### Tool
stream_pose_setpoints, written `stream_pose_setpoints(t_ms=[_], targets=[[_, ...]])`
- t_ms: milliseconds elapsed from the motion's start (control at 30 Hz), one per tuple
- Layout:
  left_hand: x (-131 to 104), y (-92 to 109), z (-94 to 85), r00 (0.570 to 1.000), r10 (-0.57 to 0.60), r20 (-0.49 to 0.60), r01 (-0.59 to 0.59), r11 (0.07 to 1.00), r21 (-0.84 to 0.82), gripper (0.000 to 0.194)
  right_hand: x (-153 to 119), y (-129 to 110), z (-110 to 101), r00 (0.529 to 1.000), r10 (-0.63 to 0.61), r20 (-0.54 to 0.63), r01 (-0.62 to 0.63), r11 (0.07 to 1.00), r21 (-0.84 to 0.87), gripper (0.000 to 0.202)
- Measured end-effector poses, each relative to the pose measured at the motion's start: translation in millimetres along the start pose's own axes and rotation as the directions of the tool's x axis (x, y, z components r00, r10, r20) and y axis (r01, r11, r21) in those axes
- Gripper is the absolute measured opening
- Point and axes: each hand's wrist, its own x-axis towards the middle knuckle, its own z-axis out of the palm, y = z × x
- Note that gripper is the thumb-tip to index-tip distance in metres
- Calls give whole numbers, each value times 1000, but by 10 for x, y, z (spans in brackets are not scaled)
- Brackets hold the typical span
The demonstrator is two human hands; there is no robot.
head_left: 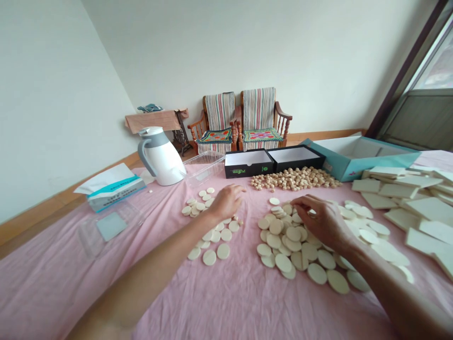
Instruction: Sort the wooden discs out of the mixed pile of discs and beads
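My left hand point(229, 200) hovers over a small spread of pale round discs point(209, 257) left of the middle, its fingers apart and pointing right, holding nothing I can see. Small beads lie just under its wrist side. My right hand point(320, 219) is over the larger pile of pale discs point(283, 263), fingers bent and pressed together near the pile's upper edge. What those fingers hold, if anything, is too small to make out. Beyond the hands a heap of round wooden beads point(295, 179) lies on the pink cloth point(226, 302).
Two black boxes point(249, 170) and a blue box point(368, 163) stand behind the beads. Square pale tiles point(430, 208) are heaped at right. A white jug point(164, 158), a tissue pack point(115, 189) and clear plastic trays point(205, 167) are at left.
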Motion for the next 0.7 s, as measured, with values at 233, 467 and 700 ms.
stream_pose_setpoints(t_ms=[233, 467, 700], targets=[[218, -924, -264, 979, -202, -26, 204, 970, 133, 20, 0, -37, 28, 999, -46, 13, 46, 999, 5, 18], [186, -779, -255, 982, -179, -64, 185, 977, 105, 12, 9, -49, -41, 1000, -8, -8, 8, 1000, 13, 17], [-16, 261, 143, 991, 85, 104, -58, 970, -237, 19, 10, -26, -61, 999, 40, -18, -39, 999, 23, 17]])
